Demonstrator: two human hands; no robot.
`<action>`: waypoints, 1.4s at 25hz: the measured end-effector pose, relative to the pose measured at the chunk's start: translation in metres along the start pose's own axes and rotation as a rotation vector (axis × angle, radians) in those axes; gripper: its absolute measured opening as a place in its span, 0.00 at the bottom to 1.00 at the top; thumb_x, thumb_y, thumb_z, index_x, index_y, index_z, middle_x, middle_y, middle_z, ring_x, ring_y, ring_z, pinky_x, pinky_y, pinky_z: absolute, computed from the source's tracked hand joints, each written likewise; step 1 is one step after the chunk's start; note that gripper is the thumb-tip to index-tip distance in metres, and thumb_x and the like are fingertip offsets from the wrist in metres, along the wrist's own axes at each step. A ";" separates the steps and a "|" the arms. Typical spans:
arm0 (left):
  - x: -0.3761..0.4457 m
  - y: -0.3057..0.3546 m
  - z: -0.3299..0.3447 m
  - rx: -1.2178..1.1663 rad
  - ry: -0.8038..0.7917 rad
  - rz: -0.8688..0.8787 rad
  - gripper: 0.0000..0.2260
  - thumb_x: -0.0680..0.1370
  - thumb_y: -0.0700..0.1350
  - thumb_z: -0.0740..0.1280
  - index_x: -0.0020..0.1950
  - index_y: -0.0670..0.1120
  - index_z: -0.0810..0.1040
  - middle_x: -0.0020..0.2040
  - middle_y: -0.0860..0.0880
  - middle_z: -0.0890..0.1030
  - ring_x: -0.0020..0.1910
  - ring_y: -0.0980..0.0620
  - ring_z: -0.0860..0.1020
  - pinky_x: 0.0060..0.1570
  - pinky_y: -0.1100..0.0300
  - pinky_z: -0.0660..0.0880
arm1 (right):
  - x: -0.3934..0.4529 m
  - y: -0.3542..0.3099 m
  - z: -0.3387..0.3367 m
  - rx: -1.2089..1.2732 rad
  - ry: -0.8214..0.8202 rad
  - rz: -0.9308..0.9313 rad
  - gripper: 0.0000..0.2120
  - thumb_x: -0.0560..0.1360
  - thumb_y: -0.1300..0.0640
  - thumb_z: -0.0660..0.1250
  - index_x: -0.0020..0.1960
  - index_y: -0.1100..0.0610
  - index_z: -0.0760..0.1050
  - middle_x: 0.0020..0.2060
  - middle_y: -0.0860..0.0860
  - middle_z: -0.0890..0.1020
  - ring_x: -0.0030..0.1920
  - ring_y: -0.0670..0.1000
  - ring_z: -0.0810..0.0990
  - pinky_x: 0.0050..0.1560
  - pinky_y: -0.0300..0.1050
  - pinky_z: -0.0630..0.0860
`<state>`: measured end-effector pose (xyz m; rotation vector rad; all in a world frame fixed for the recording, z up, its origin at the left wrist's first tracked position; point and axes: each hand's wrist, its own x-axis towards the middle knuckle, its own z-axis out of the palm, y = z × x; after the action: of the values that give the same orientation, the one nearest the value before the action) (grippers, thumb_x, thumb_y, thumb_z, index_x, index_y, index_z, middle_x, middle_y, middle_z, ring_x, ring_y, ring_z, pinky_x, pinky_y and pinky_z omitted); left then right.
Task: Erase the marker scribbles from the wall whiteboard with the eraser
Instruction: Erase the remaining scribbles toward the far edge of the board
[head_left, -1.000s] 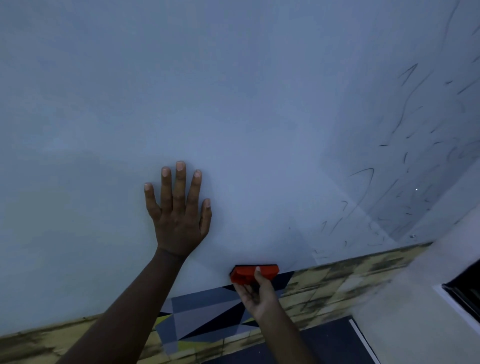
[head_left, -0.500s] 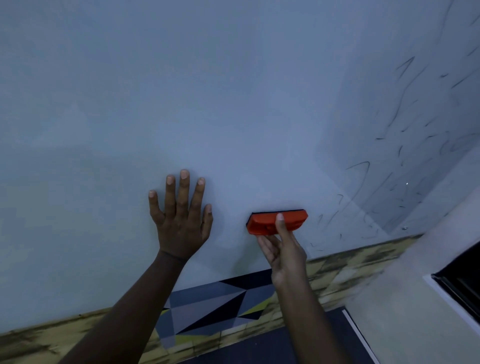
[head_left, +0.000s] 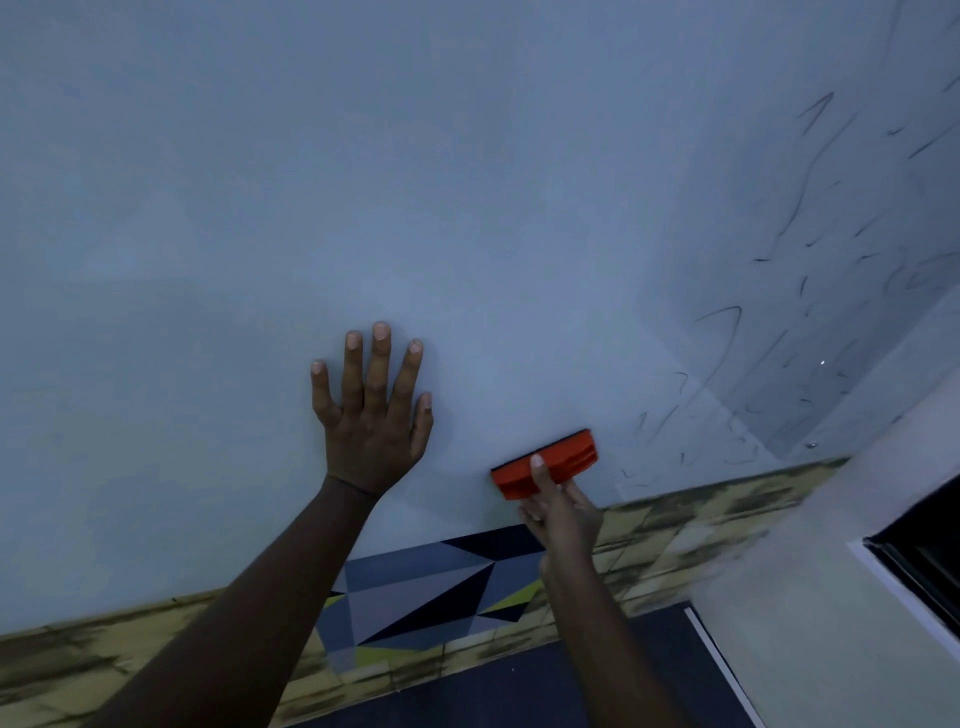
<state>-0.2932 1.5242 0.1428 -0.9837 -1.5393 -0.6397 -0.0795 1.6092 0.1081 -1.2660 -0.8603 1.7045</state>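
**Eraser at the board's lower edge, scribbles waiting to the right**

Left hand lies flat on the whiteboard, fingers straight and slightly spread, palm pressed to the surface as a brace. Around it the board looks wiped, with no marks visible.

Just to its right, apart from it, the right hand grips the orange eraser: the thumb lies over the eraser's back, the other fingers curl beneath. The eraser is tilted, its right end higher, its dark pad against the board near the bottom edge, above the patterned tiles.

Further right, thin dark scribbles remain, scattered up the board toward the top right corner. The nearest strokes sit just beyond the eraser's raised end, so most of the wiping probably lies that way.

Likely risks from here:
- With the eraser tilted, only part of the pad may press evenly, leaving faint streaks.
- The grip is low on the eraser's body; a hard push could make it slip or twist out.
- The high marks look far from the braced hand, so the reach may lighten the pressure.
- Near the bottom edge, a stroke could run off the board onto the tiles.
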 end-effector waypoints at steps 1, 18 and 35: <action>0.000 0.000 0.000 0.006 0.000 -0.003 0.33 0.84 0.52 0.62 0.87 0.46 0.57 0.88 0.41 0.51 0.87 0.40 0.49 0.83 0.37 0.44 | 0.002 -0.015 -0.001 0.021 0.022 -0.101 0.28 0.70 0.48 0.81 0.67 0.55 0.81 0.48 0.54 0.88 0.47 0.53 0.87 0.51 0.52 0.85; 0.092 0.058 -0.006 0.012 0.047 0.195 0.27 0.82 0.51 0.68 0.80 0.44 0.72 0.78 0.48 0.72 0.75 0.49 0.71 0.69 0.46 0.62 | 0.073 -0.002 -0.067 0.151 -0.040 0.447 0.25 0.77 0.44 0.74 0.65 0.61 0.75 0.50 0.57 0.81 0.52 0.57 0.82 0.66 0.64 0.75; 0.084 0.077 0.020 0.075 0.054 0.449 0.31 0.80 0.51 0.70 0.82 0.43 0.70 0.81 0.48 0.70 0.78 0.50 0.69 0.76 0.43 0.59 | 0.064 -0.046 -0.041 0.134 0.106 0.097 0.20 0.75 0.44 0.76 0.60 0.56 0.82 0.50 0.57 0.85 0.50 0.58 0.85 0.40 0.52 0.84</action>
<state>-0.2384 1.5996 0.2109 -1.1943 -1.2281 -0.2866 -0.0393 1.6884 0.1127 -1.3118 -0.6207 1.7236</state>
